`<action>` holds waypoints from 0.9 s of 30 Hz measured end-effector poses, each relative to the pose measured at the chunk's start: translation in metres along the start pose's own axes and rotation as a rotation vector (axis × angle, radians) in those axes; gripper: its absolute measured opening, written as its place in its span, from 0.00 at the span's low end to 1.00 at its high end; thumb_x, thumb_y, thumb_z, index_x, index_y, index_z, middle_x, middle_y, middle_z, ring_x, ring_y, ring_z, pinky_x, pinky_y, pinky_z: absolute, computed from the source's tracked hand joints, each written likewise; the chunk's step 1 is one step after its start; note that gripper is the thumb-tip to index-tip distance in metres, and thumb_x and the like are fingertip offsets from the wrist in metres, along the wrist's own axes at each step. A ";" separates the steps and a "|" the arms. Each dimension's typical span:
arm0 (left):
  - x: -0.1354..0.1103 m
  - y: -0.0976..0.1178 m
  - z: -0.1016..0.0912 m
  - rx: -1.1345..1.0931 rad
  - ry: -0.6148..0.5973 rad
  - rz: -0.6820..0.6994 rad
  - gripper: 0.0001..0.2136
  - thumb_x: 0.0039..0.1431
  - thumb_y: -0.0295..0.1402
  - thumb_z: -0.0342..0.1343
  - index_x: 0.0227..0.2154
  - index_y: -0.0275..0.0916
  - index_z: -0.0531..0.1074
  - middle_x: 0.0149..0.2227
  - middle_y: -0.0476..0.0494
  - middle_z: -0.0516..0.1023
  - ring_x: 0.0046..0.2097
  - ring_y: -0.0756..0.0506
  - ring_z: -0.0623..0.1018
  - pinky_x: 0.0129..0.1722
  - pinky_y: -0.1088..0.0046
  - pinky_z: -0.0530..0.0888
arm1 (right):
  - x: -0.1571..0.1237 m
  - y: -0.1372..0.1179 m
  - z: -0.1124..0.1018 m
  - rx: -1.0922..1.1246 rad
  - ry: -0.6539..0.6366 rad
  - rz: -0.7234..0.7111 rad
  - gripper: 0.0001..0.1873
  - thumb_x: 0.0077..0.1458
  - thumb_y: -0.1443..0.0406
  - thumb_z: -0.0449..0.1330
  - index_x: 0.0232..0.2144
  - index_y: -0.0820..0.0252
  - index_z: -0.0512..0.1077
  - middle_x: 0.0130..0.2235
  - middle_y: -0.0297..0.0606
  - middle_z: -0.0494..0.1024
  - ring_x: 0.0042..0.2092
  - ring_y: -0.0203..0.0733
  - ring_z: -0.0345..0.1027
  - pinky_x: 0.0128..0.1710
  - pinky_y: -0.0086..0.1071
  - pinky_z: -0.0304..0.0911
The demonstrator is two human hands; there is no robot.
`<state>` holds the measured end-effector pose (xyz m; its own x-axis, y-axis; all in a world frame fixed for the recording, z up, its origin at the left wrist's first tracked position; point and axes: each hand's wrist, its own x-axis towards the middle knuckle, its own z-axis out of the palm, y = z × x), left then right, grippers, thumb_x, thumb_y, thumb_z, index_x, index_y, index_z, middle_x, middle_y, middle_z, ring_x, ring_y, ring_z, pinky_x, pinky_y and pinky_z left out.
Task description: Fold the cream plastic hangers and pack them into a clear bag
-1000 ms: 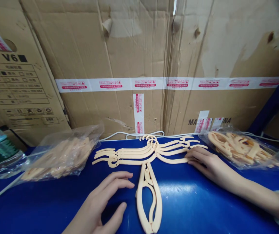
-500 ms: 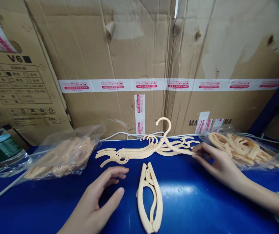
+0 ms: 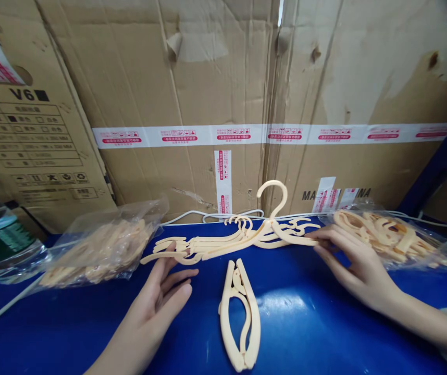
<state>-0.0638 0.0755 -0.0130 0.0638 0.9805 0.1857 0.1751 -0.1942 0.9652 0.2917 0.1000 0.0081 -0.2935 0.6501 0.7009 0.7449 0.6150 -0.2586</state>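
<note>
Between thumb and fingers, my right hand point(image 3: 354, 260) pinches the right arm end of an unfolded cream plastic clothes hanger point(image 3: 296, 240), whose hook points up. At its left end, my left hand point(image 3: 159, 299) has fingers apart; one fingertip passes behind the hanger's arm, and I cannot tell if it touches. Behind this hanger lie several similar unfolded hangers point(image 3: 218, 239), their hooks in a row. A folded cream hanger point(image 3: 225, 317) rests on the blue tabletop point(image 3: 297, 333) between my hands, nearer to me.
A clear bag of hanger parts point(image 3: 106, 250) lies at left, another bag of hanger parts point(image 3: 395, 237) at right. A water bottle point(image 3: 4, 239) stands far left. White cable point(image 3: 192, 212) runs along the back, before large cardboard sheets point(image 3: 192, 94).
The held hanger has risen slightly and shifted right, its left end now lifted and swung outward. My left hand has moved forward to that end. The folded hanger has stayed put.
</note>
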 end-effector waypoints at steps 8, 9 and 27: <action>-0.012 0.018 0.004 0.269 -0.142 0.067 0.29 0.61 0.43 0.53 0.64 0.54 0.51 0.57 0.43 0.71 0.55 0.40 0.73 0.55 0.61 0.70 | -0.005 -0.021 0.001 0.014 -0.104 -0.082 0.10 0.61 0.70 0.51 0.42 0.55 0.69 0.38 0.40 0.75 0.39 0.41 0.71 0.36 0.33 0.67; -0.012 0.020 0.005 0.317 -0.157 0.109 0.28 0.61 0.43 0.53 0.63 0.55 0.54 0.56 0.44 0.72 0.55 0.40 0.74 0.54 0.62 0.71 | -0.006 -0.024 0.002 0.022 -0.118 -0.082 0.11 0.61 0.70 0.51 0.43 0.55 0.68 0.38 0.40 0.75 0.39 0.42 0.71 0.36 0.33 0.67; -0.005 0.025 0.004 0.208 -0.170 -0.052 0.16 0.60 0.48 0.53 0.42 0.41 0.72 0.28 0.48 0.78 0.30 0.47 0.77 0.32 0.75 0.73 | -0.011 -0.040 -0.010 -0.483 -0.055 -0.421 0.26 0.58 0.76 0.45 0.55 0.57 0.66 0.42 0.43 0.81 0.35 0.45 0.75 0.32 0.38 0.63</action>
<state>-0.0553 0.0659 0.0096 0.2100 0.9739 0.0860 0.3797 -0.1623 0.9108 0.2712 0.0642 0.0176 -0.6400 0.4268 0.6389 0.7417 0.5604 0.3686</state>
